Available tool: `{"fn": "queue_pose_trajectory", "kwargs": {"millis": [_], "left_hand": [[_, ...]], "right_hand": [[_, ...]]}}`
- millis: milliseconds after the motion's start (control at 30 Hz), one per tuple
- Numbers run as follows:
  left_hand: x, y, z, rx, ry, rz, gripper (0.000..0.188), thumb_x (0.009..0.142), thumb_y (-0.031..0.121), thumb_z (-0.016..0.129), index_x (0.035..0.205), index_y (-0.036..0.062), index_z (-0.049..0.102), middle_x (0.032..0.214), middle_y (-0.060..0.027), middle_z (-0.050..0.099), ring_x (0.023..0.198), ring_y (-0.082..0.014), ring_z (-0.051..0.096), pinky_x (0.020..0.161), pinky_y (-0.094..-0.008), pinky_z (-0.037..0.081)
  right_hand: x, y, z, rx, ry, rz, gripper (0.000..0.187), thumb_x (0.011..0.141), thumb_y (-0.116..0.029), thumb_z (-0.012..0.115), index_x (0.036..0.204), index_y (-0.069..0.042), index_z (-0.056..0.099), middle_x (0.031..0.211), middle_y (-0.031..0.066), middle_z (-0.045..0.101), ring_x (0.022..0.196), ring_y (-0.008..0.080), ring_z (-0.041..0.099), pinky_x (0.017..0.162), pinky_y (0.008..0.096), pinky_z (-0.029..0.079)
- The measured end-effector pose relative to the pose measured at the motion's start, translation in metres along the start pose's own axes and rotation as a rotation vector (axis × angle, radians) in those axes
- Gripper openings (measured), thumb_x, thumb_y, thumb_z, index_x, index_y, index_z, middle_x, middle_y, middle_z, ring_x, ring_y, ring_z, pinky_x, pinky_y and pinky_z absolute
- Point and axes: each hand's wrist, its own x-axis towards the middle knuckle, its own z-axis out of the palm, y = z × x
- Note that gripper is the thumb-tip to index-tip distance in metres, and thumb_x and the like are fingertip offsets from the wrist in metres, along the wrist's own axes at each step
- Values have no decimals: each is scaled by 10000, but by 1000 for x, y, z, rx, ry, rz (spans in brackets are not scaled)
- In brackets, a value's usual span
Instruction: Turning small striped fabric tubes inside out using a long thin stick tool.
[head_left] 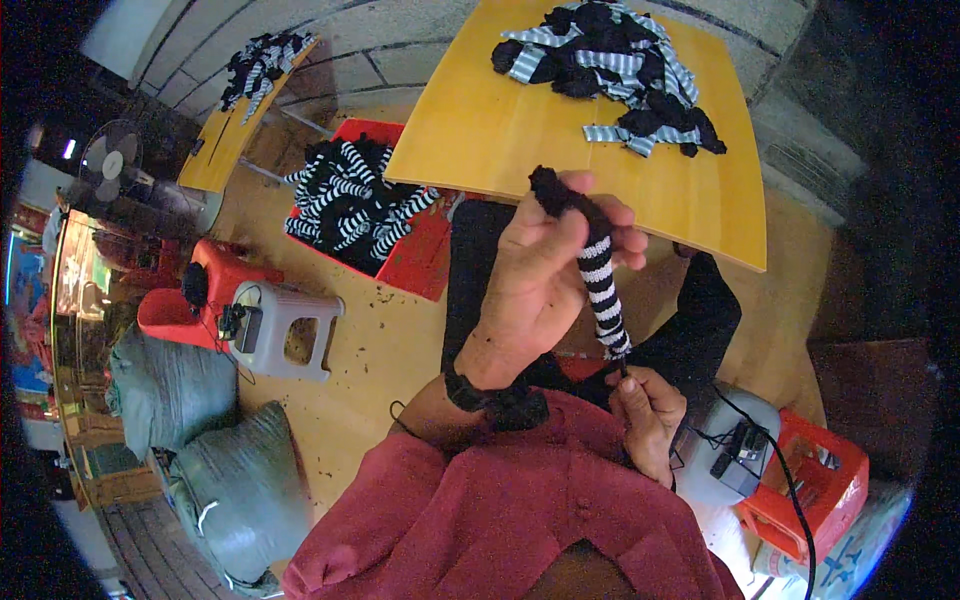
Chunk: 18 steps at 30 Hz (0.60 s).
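A slim knitted tube with black and white stripes (600, 290) stretches between my hands, above my lap. My left hand (535, 265) grips its fuzzy black upper end (565, 195) between thumb and fingers, palm turned up. At the lower striped end, my right hand (648, 410) pinches a thin dark piece where the tube stops; whether this is a rod or part of the knit I cannot make out. Beyond my left hand is a yellow table (480, 130), where a heap of flat grey-and-black striped knit pieces (620, 75) lies toward the far side.
Left of the table, a red crate (420, 260) holds several striped tubes (355, 205). A grey stool (290, 325), a red stool (200, 290) and stuffed sacks (245, 480) stand at left. At right, a black cable (790, 470) hangs past another grey stool (735, 450) and red stool (825, 480).
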Motion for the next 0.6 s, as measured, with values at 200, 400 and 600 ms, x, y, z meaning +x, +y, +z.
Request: {"fn": "queue_pose_trajectory", "kwargs": {"millis": [200, 400, 600], "left_hand": [[4, 4, -6, -5, 74, 52, 239, 919, 183, 497, 1141, 96, 495, 1077, -155, 581, 957, -296, 594, 832, -435, 486], [5, 10, -7, -154, -10, 37, 323, 902, 166, 523, 1216, 115, 464, 1121, -149, 557, 954, -293, 592, 837, -436, 482], [-1, 0, -6, -44, -16, -13, 372, 882, 132, 552, 1225, 39, 444, 1042, -130, 567, 900, -264, 593, 799, -391, 493]], "right_hand": [[0, 1, 0, -87, 18, -74, 184, 887, -153, 564, 859, 16, 629, 554, -25, 486, 475, 38, 387, 435, 200, 271], [-2, 4, -5, -152, 35, -11, 124, 828, -98, 600, 885, -1, 652, 647, 32, 590, 574, 84, 512, 527, 241, 407], [-1, 5, -1, -174, 99, -159, 199, 881, -170, 569, 841, 13, 636, 548, -13, 500, 468, 53, 404, 434, 214, 296]]}}
